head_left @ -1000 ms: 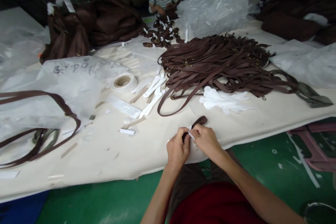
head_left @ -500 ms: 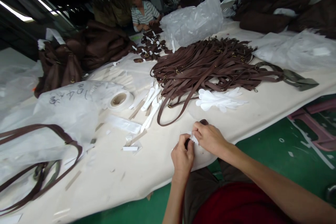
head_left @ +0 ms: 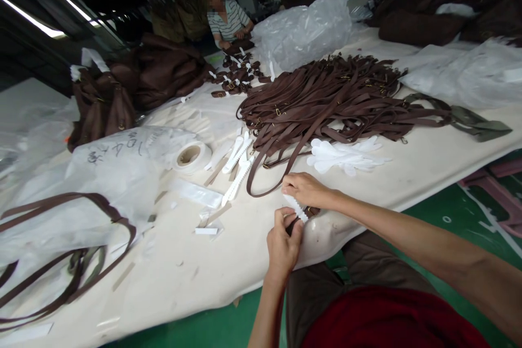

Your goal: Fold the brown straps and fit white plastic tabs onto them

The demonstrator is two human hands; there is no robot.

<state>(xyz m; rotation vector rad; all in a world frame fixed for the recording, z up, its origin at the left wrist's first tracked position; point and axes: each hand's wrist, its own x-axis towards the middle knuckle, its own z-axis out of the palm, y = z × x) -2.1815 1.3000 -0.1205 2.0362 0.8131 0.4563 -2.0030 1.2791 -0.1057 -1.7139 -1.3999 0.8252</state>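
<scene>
Near the table's front edge, my left hand [head_left: 284, 239] is closed on a short brown strap [head_left: 312, 211] with a metal buckle; much of the strap is hidden by the fingers. A white strip with a toothed edge [head_left: 297, 208] runs up from the strap. My right hand [head_left: 305, 188] pinches the upper end of this strip, just above my left hand. Beyond lie a fan of white rounded strips [head_left: 345, 156] and a large heap of brown straps [head_left: 322, 103] with metal hooks.
Left of my hands are more toothed white strips [head_left: 238, 174], a roll of white tape [head_left: 191, 156] and a plastic bag with writing [head_left: 118, 168]. Brown bags [head_left: 163, 73] stand at the back left. A person in a striped shirt [head_left: 229, 20] works across the table.
My right hand has moved up and left, drawing the white strip's end away from my left hand. More of the toothed strip and the buckled strap now shows. The view has shifted slightly.
</scene>
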